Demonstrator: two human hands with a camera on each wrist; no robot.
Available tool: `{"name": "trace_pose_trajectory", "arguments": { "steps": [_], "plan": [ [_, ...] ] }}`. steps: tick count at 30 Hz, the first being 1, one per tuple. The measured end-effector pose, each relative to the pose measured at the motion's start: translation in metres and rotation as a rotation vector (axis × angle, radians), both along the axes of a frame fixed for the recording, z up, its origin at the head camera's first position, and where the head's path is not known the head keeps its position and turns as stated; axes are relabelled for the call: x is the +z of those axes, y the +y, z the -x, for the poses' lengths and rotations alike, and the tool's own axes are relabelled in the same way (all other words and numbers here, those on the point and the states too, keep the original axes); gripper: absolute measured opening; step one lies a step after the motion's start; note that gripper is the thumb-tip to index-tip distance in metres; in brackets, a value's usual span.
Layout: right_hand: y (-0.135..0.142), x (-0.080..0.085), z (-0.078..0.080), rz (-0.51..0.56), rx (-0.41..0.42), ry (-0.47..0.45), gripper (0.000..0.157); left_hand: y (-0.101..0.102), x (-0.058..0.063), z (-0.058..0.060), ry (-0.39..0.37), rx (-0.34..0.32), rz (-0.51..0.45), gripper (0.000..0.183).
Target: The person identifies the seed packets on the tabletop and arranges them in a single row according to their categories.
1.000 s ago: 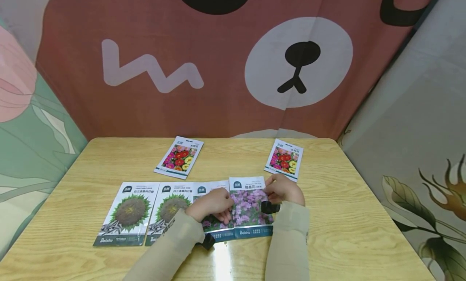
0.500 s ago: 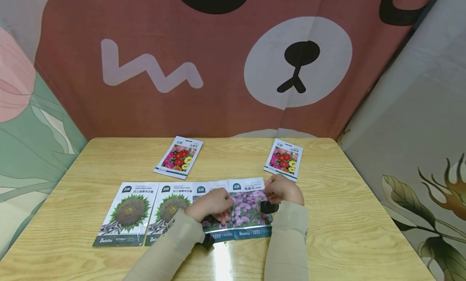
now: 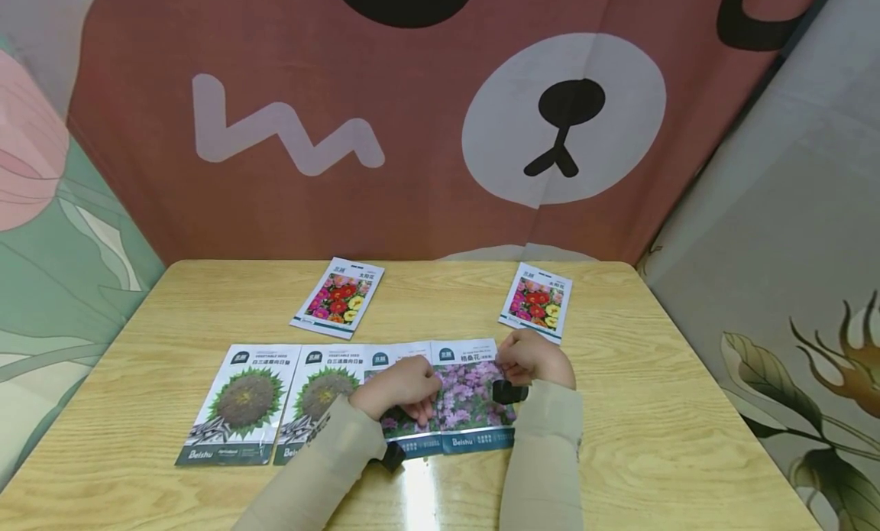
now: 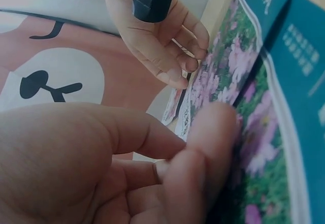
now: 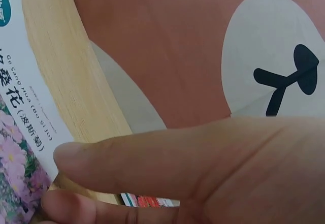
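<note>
Two seed packets with purple flowers lie side by side on the wooden table, their edges meeting. My left hand rests over the left purple-flower packet, covering much of its picture; in the left wrist view its loosely bent fingers touch the printed face near the seam. My right hand pinches the upper right edge of the right purple-flower packet. In the right wrist view, the thumb lies at that packet's edge, with a finger just below it.
Left of the hands lie two sunflower seed packets, the outer in full view and the inner partly under the left sleeve. Farther back are two smaller red-and-yellow flower packets, one left and one right. A bear-print cloth hangs behind the table.
The right purple-flower packet's top edge has shifted slightly down and toward the left, more in line with its neighbour. Both hands have stayed almost in place.
</note>
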State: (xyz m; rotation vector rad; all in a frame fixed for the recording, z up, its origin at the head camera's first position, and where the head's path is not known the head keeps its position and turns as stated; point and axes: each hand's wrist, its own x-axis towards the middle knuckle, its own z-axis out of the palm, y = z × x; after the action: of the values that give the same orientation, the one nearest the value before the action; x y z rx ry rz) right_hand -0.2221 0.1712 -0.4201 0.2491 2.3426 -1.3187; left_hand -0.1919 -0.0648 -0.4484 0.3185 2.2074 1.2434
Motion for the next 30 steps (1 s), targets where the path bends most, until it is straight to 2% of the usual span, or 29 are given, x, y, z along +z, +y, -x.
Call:
{"name": "trace_pose_trajectory", "arguments": {
  "steps": [5, 8, 12, 15, 20, 25, 30],
  "plan": [
    [-0.002, 0.001, 0.001, 0.020, -0.001, 0.014, 0.004, -0.004, 0.002, 0.000, 0.005, -0.011, -0.011, 0.028],
    [-0.005, 0.002, 0.004, 0.007, 0.020, 0.058, 0.009, -0.009, 0.005, 0.003, 0.027, -0.011, -0.028, 0.024],
    [-0.011, 0.004, 0.009, -0.014, 0.053, 0.125, 0.019, -0.019, 0.013, 0.007, 0.088, 0.012, -0.047, 0.022],
    [-0.015, 0.004, 0.013, -0.001, 0.053, 0.155, 0.024, -0.029, 0.021, 0.012, 0.159, 0.045, -0.027, 0.022],
    [-0.021, 0.002, 0.019, 0.048, 0.019, 0.209, 0.032, -0.047, 0.033, 0.020, 0.274, 0.139, 0.011, 0.023],
    [-0.027, -0.002, 0.023, 0.097, -0.025, 0.247, 0.036, -0.068, 0.042, 0.026, 0.382, 0.269, 0.007, 0.025],
    [-0.039, -0.005, 0.021, 0.119, -0.018, 0.294, 0.039, -0.093, 0.041, 0.034, 0.484, 0.412, -0.029, 0.035]
  ]
}}
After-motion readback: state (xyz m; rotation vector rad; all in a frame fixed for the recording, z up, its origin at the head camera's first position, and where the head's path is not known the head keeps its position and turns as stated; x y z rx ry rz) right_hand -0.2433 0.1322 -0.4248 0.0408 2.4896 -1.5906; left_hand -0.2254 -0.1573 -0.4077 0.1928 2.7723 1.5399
